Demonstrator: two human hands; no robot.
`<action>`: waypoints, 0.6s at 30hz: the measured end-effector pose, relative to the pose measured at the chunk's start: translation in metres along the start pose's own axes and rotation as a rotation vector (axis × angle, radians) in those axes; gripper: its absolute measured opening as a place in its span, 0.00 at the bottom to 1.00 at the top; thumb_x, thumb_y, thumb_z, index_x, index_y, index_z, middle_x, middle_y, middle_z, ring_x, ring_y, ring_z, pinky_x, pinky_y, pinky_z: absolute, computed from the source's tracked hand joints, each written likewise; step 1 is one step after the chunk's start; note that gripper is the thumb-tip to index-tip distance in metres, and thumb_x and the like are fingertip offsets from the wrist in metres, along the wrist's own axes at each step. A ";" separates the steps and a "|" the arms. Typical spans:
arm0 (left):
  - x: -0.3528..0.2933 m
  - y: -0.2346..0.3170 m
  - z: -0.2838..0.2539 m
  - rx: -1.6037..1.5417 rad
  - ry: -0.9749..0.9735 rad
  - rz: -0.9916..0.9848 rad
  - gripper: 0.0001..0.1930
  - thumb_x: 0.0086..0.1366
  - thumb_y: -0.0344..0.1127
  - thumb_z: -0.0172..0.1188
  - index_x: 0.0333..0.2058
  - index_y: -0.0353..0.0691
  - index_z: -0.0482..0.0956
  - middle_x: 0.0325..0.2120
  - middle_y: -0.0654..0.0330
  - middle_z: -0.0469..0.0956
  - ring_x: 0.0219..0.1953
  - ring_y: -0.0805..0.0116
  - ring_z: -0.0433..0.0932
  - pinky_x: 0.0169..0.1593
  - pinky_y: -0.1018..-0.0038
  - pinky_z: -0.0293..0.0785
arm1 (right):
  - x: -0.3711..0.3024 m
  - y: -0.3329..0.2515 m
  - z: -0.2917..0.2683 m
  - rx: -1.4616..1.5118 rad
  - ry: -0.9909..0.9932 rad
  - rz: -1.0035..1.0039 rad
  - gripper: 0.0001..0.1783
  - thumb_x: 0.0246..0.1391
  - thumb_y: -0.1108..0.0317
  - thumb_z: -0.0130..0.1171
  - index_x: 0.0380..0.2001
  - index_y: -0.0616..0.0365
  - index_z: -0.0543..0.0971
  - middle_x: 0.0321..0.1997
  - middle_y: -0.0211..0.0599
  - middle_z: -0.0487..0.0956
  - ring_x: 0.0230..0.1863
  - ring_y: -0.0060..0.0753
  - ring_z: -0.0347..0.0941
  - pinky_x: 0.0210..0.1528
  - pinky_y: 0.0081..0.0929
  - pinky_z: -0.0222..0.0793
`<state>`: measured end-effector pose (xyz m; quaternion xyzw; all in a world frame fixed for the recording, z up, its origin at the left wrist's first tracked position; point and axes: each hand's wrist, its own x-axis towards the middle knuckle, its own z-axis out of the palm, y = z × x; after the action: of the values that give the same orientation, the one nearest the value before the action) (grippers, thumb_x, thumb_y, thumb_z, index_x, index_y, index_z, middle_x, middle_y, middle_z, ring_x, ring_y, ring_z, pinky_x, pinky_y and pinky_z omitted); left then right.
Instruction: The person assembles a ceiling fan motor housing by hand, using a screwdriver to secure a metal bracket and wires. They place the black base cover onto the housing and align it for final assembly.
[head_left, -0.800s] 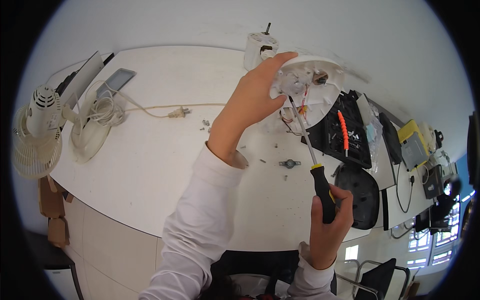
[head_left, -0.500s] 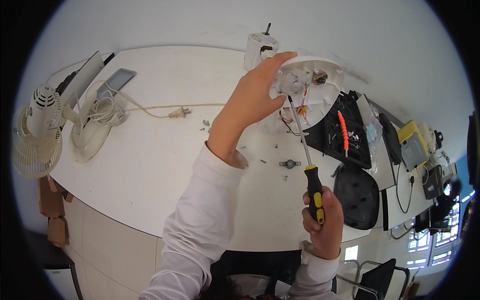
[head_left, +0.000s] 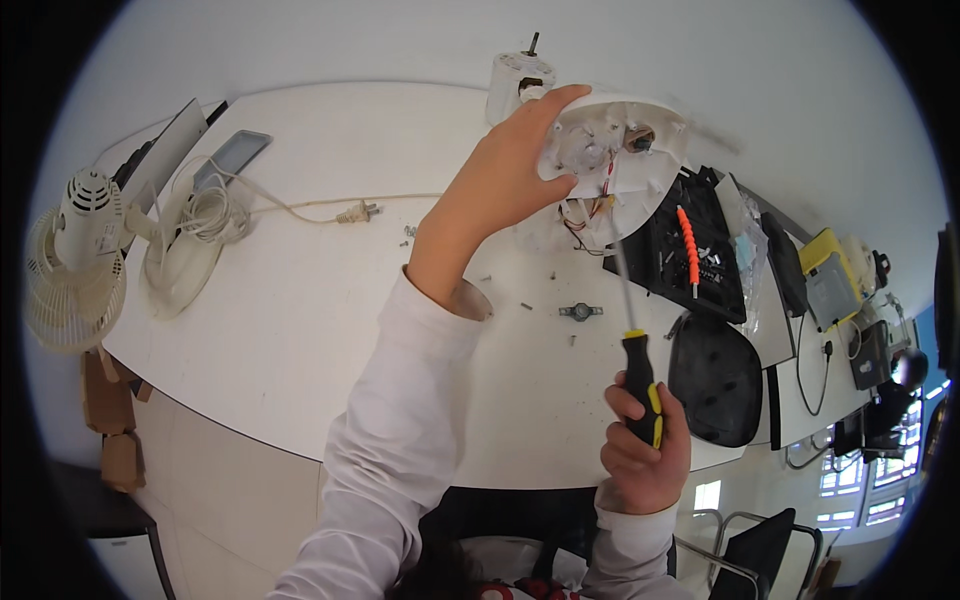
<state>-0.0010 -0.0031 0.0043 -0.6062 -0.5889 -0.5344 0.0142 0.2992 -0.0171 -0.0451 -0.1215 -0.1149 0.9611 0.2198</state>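
Note:
My left hand (head_left: pixel 510 165) grips the left rim of a white plastic fan base (head_left: pixel 655 180), tilted up so its hollow inside faces me. Inside it show a clear round part (head_left: pixel 582 150), a brown part at the top right and thin coloured wires (head_left: pixel 575 236). In my right hand (head_left: pixel 645 450), fingers wrapped round the handle, is a screwdriver (head_left: pixel 638 375) with a black and yellow grip. Its shaft points up toward the lower part of the base; whether the tip touches is unclear. A white motor housing (head_left: pixel 510 88) with a metal shaft stands behind my left hand.
A small dark metal part (head_left: pixel 580 312) and several screws lie mid-table. At right are a black tool case (head_left: pixel 715 245) with an orange flexible shaft (head_left: pixel 688 245) and its black lid (head_left: pixel 715 385). A small white fan (head_left: pixel 85 260), coiled cord and plug (head_left: pixel 358 212) are at left.
The screwdriver has moved down and right, its tip leaving the clear round part. My left hand still holds the base, and the whole view has shifted slightly.

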 end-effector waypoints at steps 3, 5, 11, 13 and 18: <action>-0.001 0.003 0.000 0.017 -0.006 -0.028 0.40 0.53 0.30 0.65 0.65 0.51 0.61 0.62 0.57 0.67 0.63 0.49 0.66 0.64 0.60 0.63 | -0.008 -0.005 -0.011 -0.207 0.060 -0.242 0.29 0.66 0.58 0.41 0.65 0.65 0.58 0.37 0.34 0.69 0.15 0.18 0.60 0.18 0.16 0.57; -0.003 0.005 -0.001 0.030 -0.005 -0.039 0.40 0.54 0.30 0.65 0.66 0.52 0.60 0.62 0.58 0.67 0.63 0.50 0.65 0.64 0.60 0.63 | -0.008 -0.011 -0.018 -0.498 0.143 -0.382 0.32 0.62 0.59 0.46 0.65 0.64 0.58 0.35 0.35 0.71 0.18 0.24 0.66 0.21 0.19 0.61; -0.002 0.025 -0.007 0.304 0.192 0.047 0.34 0.55 0.28 0.64 0.62 0.49 0.66 0.58 0.53 0.70 0.60 0.55 0.69 0.60 0.64 0.68 | -0.001 -0.007 -0.055 -0.804 0.304 -0.720 0.22 0.63 0.59 0.50 0.55 0.59 0.66 0.31 0.30 0.67 0.17 0.20 0.61 0.19 0.18 0.57; 0.004 0.051 -0.012 0.143 0.331 0.242 0.28 0.55 0.26 0.63 0.57 0.47 0.71 0.52 0.56 0.75 0.52 0.63 0.74 0.51 0.70 0.71 | -0.005 -0.007 -0.063 -0.866 0.324 -0.752 0.20 0.63 0.59 0.51 0.53 0.59 0.67 0.29 0.29 0.66 0.17 0.19 0.61 0.19 0.17 0.56; -0.012 0.092 -0.008 -0.149 0.015 0.178 0.15 0.54 0.23 0.64 0.41 0.43 0.82 0.31 0.70 0.82 0.28 0.82 0.74 0.30 0.81 0.64 | -0.007 -0.008 -0.060 -0.791 0.332 -0.775 0.16 0.67 0.59 0.49 0.51 0.58 0.68 0.26 0.28 0.65 0.16 0.17 0.59 0.18 0.17 0.54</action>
<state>0.0640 -0.0441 0.0560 -0.6514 -0.4914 -0.5777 0.0207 0.3250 -0.0032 -0.0981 -0.2925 -0.4657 0.6624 0.5087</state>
